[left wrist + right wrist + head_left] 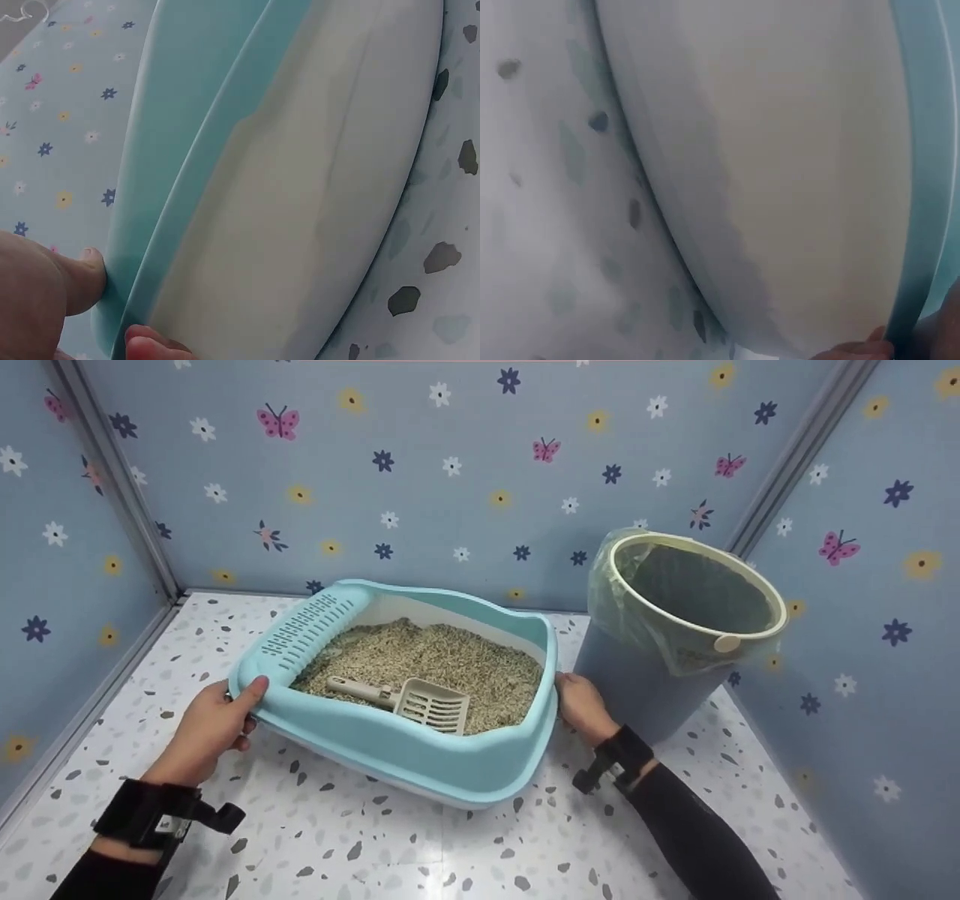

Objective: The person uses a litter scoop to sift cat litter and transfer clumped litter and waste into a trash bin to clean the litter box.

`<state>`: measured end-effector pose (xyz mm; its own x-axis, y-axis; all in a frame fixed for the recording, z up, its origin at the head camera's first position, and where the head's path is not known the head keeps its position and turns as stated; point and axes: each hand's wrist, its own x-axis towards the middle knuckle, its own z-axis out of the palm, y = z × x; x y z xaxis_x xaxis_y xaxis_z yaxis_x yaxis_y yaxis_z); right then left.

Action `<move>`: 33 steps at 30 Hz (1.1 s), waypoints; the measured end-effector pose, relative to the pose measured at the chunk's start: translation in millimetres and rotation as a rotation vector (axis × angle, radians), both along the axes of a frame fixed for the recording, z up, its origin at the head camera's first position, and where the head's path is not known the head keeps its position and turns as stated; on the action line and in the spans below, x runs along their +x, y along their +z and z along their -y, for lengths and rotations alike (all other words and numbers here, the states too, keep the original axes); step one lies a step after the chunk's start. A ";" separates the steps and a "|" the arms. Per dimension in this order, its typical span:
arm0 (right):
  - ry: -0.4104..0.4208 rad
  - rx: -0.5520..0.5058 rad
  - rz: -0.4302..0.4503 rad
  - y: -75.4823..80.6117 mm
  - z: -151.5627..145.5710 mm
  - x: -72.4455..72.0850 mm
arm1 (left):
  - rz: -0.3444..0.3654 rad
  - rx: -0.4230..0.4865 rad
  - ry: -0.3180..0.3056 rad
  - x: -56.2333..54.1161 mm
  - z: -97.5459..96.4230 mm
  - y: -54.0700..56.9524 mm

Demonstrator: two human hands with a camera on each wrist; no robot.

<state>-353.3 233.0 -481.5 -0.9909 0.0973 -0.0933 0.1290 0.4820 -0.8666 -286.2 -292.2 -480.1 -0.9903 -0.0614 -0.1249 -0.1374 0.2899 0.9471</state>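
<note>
Pinching a light-blue litter box by the rim, with left grip over and under the slotted end and with right grip at the opposite end. Down at the speckled floor between both, can't tell if resting fully flat, but definitely filled with tan litter and topped with a beige slotted scoop, laid with handle to the left. Also got a grey-blue bin just past right grip, lined with a greenish bag under a cream ring, plus blue flower-and-butterfly walls around.

Left hand pinches; right hand apparently grips.
</note>
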 end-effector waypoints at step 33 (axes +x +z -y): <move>0.026 0.130 -0.060 -2.4 -7.2 27.9 | 0.066 0.205 -0.002 -22.4 -33.9 0.8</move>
<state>-325.3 240.1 -484.0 -0.9967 0.0786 -0.0221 0.0646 0.5933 -0.8024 -308.6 -258.3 -479.3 -0.9795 -0.0265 -0.1995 -0.2011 0.0927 0.9752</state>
